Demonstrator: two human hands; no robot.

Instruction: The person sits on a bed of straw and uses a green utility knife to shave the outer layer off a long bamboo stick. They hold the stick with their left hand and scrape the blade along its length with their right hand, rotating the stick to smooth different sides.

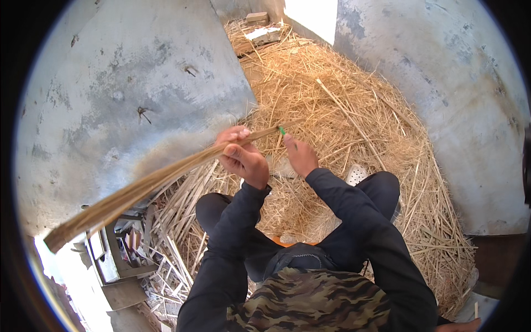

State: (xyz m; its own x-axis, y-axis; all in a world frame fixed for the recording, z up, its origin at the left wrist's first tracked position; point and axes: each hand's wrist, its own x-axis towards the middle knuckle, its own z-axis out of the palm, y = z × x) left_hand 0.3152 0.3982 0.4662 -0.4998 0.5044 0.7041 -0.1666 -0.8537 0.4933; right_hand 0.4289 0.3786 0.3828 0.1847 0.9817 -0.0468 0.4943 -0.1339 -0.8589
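A long tan bundle of thin strips [155, 181], like split cane or bamboo, slants from the lower left to a narrow end in front of me. My left hand [243, 157] is closed around it close to that narrow end. Just to the right, my right hand [302, 156] is closed on a small green object [282, 131] that pokes out above its fingers and meets the bundle. Most of this object is hidden in the hand, so its kind cannot be told.
Loose straw-like shavings [310, 72] cover the ground ahead and to the right. Worn grey-blue walls [127, 83] rise on both sides. Longer loose strips [174, 227] and a dark-framed box [119, 254] lie at the left. A brick [257, 17] sits at the back.
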